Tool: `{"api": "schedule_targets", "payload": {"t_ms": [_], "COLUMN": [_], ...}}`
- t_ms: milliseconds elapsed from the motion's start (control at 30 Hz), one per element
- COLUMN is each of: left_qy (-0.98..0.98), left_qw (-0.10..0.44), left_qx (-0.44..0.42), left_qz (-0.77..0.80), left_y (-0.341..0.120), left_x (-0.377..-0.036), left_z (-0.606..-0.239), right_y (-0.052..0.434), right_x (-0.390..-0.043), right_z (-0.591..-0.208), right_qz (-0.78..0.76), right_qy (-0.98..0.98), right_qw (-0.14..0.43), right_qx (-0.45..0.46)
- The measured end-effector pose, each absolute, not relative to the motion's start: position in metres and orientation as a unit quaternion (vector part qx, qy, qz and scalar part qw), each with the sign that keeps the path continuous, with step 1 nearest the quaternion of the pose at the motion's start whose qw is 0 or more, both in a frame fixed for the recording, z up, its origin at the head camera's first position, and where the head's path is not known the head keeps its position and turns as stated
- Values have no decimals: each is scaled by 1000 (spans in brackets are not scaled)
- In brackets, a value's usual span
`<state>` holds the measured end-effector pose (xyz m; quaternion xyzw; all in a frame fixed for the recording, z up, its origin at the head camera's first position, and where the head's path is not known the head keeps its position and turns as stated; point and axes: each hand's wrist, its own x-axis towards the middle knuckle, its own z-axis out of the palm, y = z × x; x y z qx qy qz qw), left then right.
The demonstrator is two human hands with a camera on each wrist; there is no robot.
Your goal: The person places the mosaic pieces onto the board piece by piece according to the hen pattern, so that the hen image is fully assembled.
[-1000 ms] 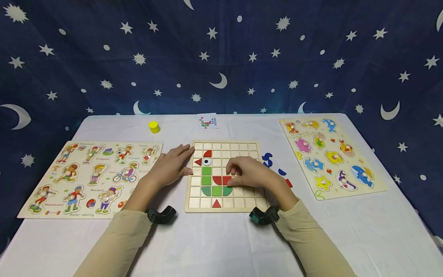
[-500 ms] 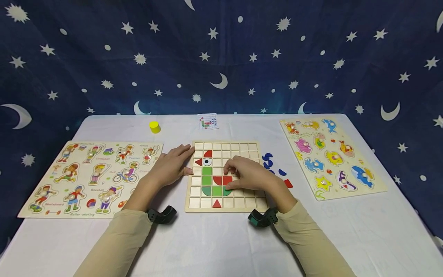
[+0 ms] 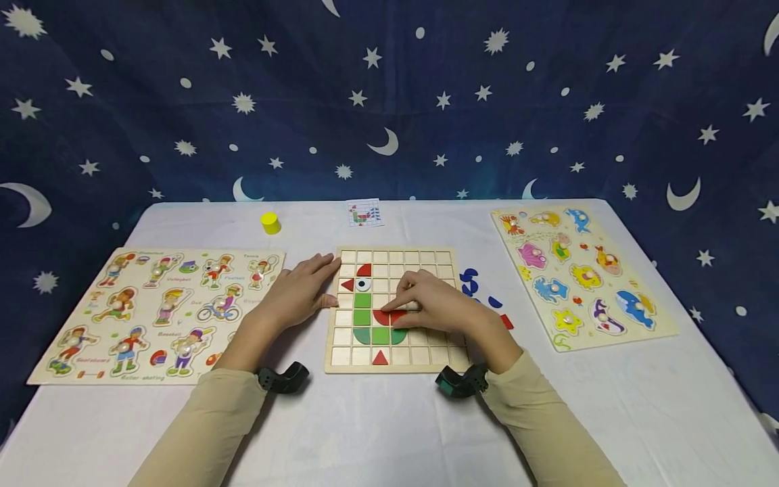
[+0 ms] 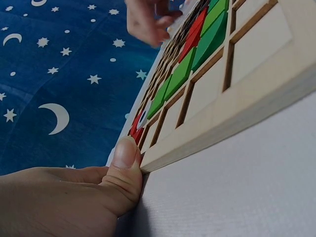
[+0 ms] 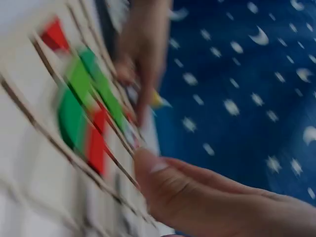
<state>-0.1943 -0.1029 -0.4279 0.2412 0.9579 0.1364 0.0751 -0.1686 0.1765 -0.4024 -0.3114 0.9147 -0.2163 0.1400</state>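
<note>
Lying flat at the middle of the white table (image 3: pixel 377 419), the wooden grid board (image 3: pixel 397 308) is a pale square tray cut into small square cells, most of them bare. A bird-like figure fills its left part: a red triangle (image 3: pixel 348 285) and a red quarter-round (image 3: pixel 365 270) about a round eye piece (image 3: pixel 363 285), green squares (image 3: pixel 362 309) below, green rounded pieces (image 3: pixel 380 335) under those, and a lone red triangle (image 3: pixel 380 358) at the board's 6 o'clock edge. Red pieces (image 3: pixel 389 316) sit in the cells just right of the green squares.

At the board's 9 o'clock side the left hand (image 3: pixel 296 292) lies flat, fingers straight and close together, tips at the far left corner; the left wrist view shows its thumb (image 4: pixel 124 165) pressed against the frame's edge. Over the board's centre the right hand (image 3: pixel 441 306) rests with its fingers (image 3: pixel 406 289) bent downward, tips on or just above the red pieces; whether they pinch one cannot be told, and the right wrist view is blurred.

Blue pieces (image 3: pixel 470 280) and a red one (image 3: pixel 506 321) lie on the cloth at the board's 3 o'clock. Farther out sit a sea-animal puzzle (image 3: pixel 578 274) at 3 o'clock, a sports puzzle (image 3: pixel 161 311) at 9 o'clock, a pattern card (image 3: pixel 365 214) at 12 o'clock, and a yellow cylinder (image 3: pixel 270 222) at about 11 o'clock.
</note>
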Motion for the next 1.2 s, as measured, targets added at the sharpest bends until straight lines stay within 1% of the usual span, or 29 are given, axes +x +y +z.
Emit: {"api": "schedule_targets", "payload": {"t_ms": [67, 167, 333, 467, 600, 867, 1100, 1200], "left_qy": [958, 957, 959, 959, 958, 958, 957, 957], "left_qw": [75, 76, 82, 82, 82, 81, 80, 79], "left_qx": [241, 242, 236, 235, 237, 237, 241, 242], "left_qz": [138, 140, 134, 136, 138, 139, 139, 137], "left_y": [-103, -103, -105, -107, -107, -105, -104, -103], "left_x": [-194, -193, -194, -193, -193, -193, -194, -194], "left_z": [-427, -427, -428, -429, -428, -427, -428, -428], "right_y": [191, 223, 274, 289, 283, 271, 275, 274], "right_x": [-173, -178, -177, -177, -179, -180, -176, -176], "right_z": [-397, -387, -377, -380, -387, -384, -377, -380], "right_qz": [-224, -214, -156, -131, -128, -139, -121, -114], "right_qy": [919, 937, 953, 949, 949, 956, 951, 951], "right_qw": [143, 163, 238, 282, 285, 250, 260, 265], "right_qx": [-291, -222, -105, -54, -50, -66, -113, -107]}}
